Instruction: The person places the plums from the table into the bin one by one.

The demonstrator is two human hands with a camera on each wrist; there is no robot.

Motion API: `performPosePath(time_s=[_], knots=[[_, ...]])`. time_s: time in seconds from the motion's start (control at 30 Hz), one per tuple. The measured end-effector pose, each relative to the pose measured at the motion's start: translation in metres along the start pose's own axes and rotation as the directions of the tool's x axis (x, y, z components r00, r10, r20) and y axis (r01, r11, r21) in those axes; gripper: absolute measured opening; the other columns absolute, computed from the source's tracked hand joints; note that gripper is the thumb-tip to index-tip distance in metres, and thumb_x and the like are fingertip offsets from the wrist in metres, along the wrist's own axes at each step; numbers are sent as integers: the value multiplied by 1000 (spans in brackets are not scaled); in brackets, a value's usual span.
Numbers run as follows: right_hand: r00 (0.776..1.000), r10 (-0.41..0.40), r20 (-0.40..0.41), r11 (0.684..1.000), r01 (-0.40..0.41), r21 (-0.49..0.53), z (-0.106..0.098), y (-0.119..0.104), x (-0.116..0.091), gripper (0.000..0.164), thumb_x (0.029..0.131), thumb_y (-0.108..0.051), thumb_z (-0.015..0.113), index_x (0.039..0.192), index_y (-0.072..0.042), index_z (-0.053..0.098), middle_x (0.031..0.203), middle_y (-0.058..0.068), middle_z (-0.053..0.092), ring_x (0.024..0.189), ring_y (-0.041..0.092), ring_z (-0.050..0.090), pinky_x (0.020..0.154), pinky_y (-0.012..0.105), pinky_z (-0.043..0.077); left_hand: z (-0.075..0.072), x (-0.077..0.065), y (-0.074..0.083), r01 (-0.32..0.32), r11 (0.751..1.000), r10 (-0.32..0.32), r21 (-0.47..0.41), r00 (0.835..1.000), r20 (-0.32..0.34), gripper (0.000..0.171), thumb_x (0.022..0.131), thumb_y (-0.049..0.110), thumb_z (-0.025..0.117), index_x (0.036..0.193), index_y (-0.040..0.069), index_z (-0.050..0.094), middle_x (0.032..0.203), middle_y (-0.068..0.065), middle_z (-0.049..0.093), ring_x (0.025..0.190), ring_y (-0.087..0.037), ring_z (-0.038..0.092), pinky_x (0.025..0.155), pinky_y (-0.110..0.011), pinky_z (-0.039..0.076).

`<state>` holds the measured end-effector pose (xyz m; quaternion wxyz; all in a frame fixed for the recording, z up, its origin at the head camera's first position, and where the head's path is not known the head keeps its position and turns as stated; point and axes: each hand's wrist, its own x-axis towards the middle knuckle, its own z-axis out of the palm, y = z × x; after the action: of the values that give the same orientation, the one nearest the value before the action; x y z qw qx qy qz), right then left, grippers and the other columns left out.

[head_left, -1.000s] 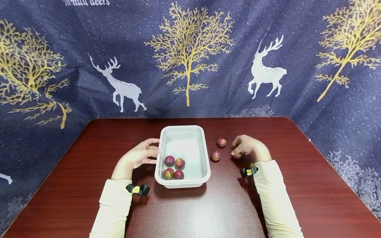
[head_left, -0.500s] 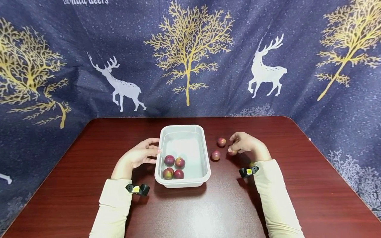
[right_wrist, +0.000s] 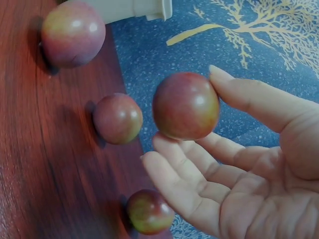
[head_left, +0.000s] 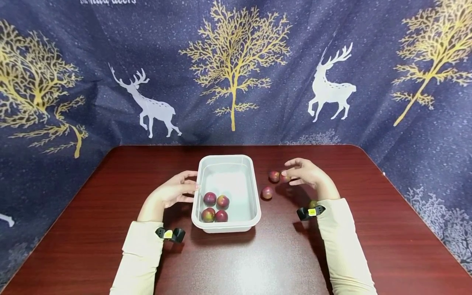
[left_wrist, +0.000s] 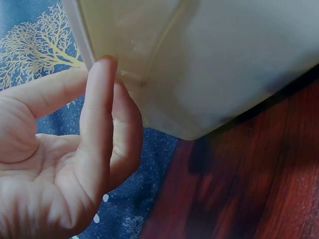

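Note:
A white plastic container (head_left: 248,223) stands mid-table with several dark red plums (head_left: 222,202) in its near left part. My left hand (head_left: 176,190) holds it at the left rim, with the thumb at the edge and the bent fingers (left_wrist: 129,134) against the outer wall. To the right, my right hand (head_left: 307,173) pinches a red plum (right_wrist: 186,106) between thumb and fingertips, as the right wrist view shows. Three plums lie on the table around it: one just left of the held plum (head_left: 274,176), one nearer the container (head_left: 267,193), and a greenish one (head_left: 312,204) partly hidden by the right wrist.
The dark red wooden table (head_left: 92,229) runs back to a blue cloth backdrop (head_left: 273,123) printed with deer and trees. Black camera straps (head_left: 311,212) sit on both wrists, over pale sleeves.
My right hand has moved left and away from me with the plum, bringing it beside the plum at the back. The left hand and the container stay where they were.

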<state>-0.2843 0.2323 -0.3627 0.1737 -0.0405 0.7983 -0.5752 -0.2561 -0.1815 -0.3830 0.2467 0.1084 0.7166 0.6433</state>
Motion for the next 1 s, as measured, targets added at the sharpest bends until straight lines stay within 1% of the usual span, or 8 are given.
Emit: performPosePath(time_s=[0.1, 0.2, 0.3, 0.37, 0.6, 0.7, 0.87, 1.0], knots=[[1000, 1, -22, 999, 0, 53, -1, 0, 1, 61, 90, -6, 59, 137, 14, 26, 94, -1, 63, 84, 9, 64, 85, 41, 55, 0, 0, 0, 2, 1000, -2, 1, 1000, 1, 64, 94, 7, 54, 146, -3, 18, 117, -22, 54, 92, -17, 64, 80, -34, 56], [999, 2, -40, 996, 2, 88, 0, -2, 0, 63, 91, -7, 59, 138, 14, 23, 89, -5, 63, 82, 8, 63, 85, 40, 55, -1, 0, -1, 3, 1000, -3, 0, 1000, 3, 65, 94, 7, 54, 146, -3, 18, 117, -22, 54, 92, -17, 64, 80, -35, 56], [998, -2, -57, 993, 9, 119, 1, -5, -1, 62, 92, -8, 58, 138, 14, 23, 86, -7, 63, 79, 7, 64, 86, 40, 54, -1, 0, -1, 2, 1000, -2, 0, 1000, 3, 65, 94, 7, 54, 146, -3, 18, 117, -21, 55, 92, -17, 64, 81, -35, 55], [998, -4, -66, 989, 13, 147, 2, -7, -1, 60, 93, -8, 57, 137, 13, 23, 85, -7, 63, 77, 7, 64, 84, 38, 55, -1, 0, -1, 2, 1000, -2, 0, 1000, 3, 64, 94, 7, 54, 146, -3, 18, 116, -21, 55, 91, -16, 64, 81, -35, 55], [996, -8, -93, 964, 32, 264, 5, -11, 0, 61, 93, -6, 55, 138, 10, 18, 85, -7, 64, 78, 9, 65, 86, 39, 55, -1, -1, 1, 6, 1000, -6, 2, 1000, 0, 64, 94, 7, 54, 145, -4, 18, 115, -20, 55, 90, -16, 64, 80, -34, 56], [994, -10, -113, 953, 44, 300, 7, -13, 0, 54, 93, -5, 55, 134, 8, 22, 84, -7, 65, 77, 9, 66, 84, 38, 55, -1, -1, 1, 6, 1000, -6, 3, 1000, -1, 63, 94, 7, 54, 145, -4, 18, 116, -21, 55, 91, -16, 64, 80, -34, 56], [988, -34, -149, 930, 86, 356, 11, -18, -2, 35, 93, -5, 56, 119, -2, 33, 81, -7, 67, 74, 9, 66, 75, 32, 57, -1, -1, 1, 5, 1000, -5, 1, 1000, -2, 62, 94, 6, 53, 145, -4, 18, 114, -20, 55, 91, -16, 64, 81, -35, 56], [982, -55, -182, 917, 122, 379, 19, -25, -3, 31, 92, -6, 56, 116, -4, 35, 82, -6, 66, 73, 11, 66, 71, 29, 58, 0, 0, 2, 4, 1000, -4, 0, 1000, -6, 63, 94, 6, 53, 145, -3, 19, 115, -21, 56, 90, -16, 64, 80, -35, 56]])
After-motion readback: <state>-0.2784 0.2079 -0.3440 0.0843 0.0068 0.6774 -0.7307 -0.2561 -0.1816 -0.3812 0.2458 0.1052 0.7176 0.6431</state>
